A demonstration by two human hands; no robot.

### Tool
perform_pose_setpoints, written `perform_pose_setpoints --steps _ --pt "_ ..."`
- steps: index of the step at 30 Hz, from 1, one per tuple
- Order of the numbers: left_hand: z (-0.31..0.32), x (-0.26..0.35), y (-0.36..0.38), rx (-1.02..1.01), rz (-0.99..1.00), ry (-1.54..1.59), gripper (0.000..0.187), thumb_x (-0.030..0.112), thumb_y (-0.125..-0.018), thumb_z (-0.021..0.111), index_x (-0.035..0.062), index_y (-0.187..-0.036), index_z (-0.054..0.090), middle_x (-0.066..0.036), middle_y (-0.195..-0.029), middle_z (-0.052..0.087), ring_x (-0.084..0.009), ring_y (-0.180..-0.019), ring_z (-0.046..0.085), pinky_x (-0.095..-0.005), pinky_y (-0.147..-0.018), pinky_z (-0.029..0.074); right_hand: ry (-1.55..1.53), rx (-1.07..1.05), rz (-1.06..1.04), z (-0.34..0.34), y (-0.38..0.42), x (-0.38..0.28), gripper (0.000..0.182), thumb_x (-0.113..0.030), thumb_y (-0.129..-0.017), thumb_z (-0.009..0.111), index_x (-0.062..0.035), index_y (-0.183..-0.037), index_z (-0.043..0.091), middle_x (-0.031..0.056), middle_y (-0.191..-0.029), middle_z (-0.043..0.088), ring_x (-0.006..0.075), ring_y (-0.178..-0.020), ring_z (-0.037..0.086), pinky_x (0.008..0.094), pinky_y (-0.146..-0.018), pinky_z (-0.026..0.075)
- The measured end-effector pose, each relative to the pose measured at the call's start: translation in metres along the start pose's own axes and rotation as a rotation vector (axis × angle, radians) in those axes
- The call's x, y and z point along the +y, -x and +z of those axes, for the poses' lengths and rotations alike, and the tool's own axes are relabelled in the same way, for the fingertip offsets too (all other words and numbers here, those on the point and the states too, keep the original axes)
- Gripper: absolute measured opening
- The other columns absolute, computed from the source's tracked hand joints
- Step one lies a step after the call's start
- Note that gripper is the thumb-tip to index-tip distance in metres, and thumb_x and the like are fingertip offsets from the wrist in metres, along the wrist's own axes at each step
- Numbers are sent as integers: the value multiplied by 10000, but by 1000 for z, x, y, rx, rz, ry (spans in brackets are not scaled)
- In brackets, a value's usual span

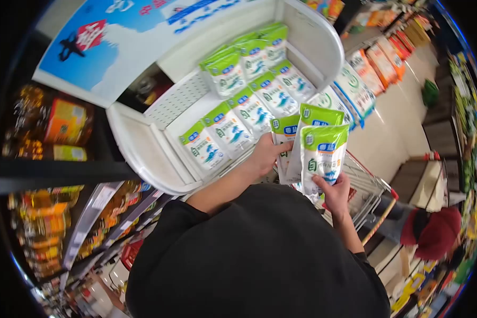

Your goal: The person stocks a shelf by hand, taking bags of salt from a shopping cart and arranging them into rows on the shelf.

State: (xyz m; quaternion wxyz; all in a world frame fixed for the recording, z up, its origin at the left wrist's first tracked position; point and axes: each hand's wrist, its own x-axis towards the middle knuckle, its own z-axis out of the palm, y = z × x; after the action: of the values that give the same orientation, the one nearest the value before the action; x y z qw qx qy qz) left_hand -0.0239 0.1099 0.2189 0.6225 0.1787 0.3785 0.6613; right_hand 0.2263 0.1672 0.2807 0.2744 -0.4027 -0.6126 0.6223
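Note:
Over the bin's right front edge, my right hand pinches the lower part of a green-and-white salt packet, thumb across its front. Another salt packet stands close behind it, its green top showing. My left hand is closed at the left edge of a further salt packet, one finger lying across its front. How the fingers sit behind the packets is hidden. Left of my hands, more salt packets lie in rows in the white display bin, with several stacked at the back.
A blue printed sign rises behind the bin. Bottles of yellow oil fill shelves at left. A shopping cart stands at right, below large stacked bags. A person in dark red is farther right.

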Motion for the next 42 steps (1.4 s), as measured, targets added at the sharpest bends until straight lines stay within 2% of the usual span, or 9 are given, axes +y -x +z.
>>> perform_pose_setpoints --steps 3,10,17,22,26,29,31,38,42 --pt "-3 30 12 237 238 -218 321 -11 -987 703 -13 -1307 684 -97 -1257 746 -180 -1109 723 -370 -984 583 86 -39 -31 2 -7 1 325 -54 -867 869 51 -1151 753 94 -1027 808 112 -858 736 293 -787 587" --pt "-99 130 10 927 838 -343 287 72 -984 771 -6 -1258 731 -85 -1200 774 -156 -1031 721 -320 -933 552 87 -193 31 -32 -23 29 325 -50 -881 854 60 -1162 736 91 -1034 803 131 -913 721 306 -843 569" --pt "-204 157 -19 1058 795 -561 310 112 -935 827 -25 -1204 756 -97 -1146 799 -144 -1017 727 -330 -910 548 66 -300 110 -55 -40 42 348 -2 -887 824 76 -1209 717 107 -1094 799 154 -971 731 319 -896 570" --pt "-198 152 -11 1143 653 -640 309 88 -878 881 -41 -1139 778 -79 -1078 810 -138 -905 741 -315 -820 569 62 -311 139 -58 -37 37 354 -6 -883 831 77 -1209 720 105 -1088 799 143 -962 727 312 -888 569" --pt "-207 148 -18 1077 759 -456 299 123 -849 910 -26 -1080 794 -86 -1022 819 -115 -853 737 -310 -778 561 63 -281 115 -52 -32 42 369 -20 -875 851 71 -1209 723 97 -1080 799 137 -947 725 305 -867 570" --pt "-206 141 -22 1228 682 -599 280 142 -863 902 -31 -1055 793 -79 -977 817 -112 -828 733 -299 -755 549 34 -258 124 -48 -29 46 361 -16 -872 852 63 -1201 724 95 -1078 796 137 -942 724 303 -861 570" --pt "-200 128 -23 1457 842 -720 250 170 -879 888 -28 -1004 801 -83 -906 809 -108 -808 714 -304 -732 537 22 -221 121 -45 -26 48 353 -11 -869 852 59 -1191 725 92 -1072 796 139 -938 724 306 -860 572" --pt "-211 118 -30 1427 832 -690 244 174 -908 851 -47 -982 778 -87 -833 779 -112 -743 660 -310 -723 506 0 -190 87 -41 -20 40 359 11 -856 850 56 -1189 725 91 -1072 794 146 -942 730 303 -854 574" --pt "-219 112 -35 1504 857 -805 290 196 -871 885 -29 -1001 756 -90 -867 767 -202 -779 692 -365 -765 536 9 -237 60 -34 -22 28 348 23 -850 849 53 -1179 739 86 -1067 797 144 -943 732 305 -859 575"
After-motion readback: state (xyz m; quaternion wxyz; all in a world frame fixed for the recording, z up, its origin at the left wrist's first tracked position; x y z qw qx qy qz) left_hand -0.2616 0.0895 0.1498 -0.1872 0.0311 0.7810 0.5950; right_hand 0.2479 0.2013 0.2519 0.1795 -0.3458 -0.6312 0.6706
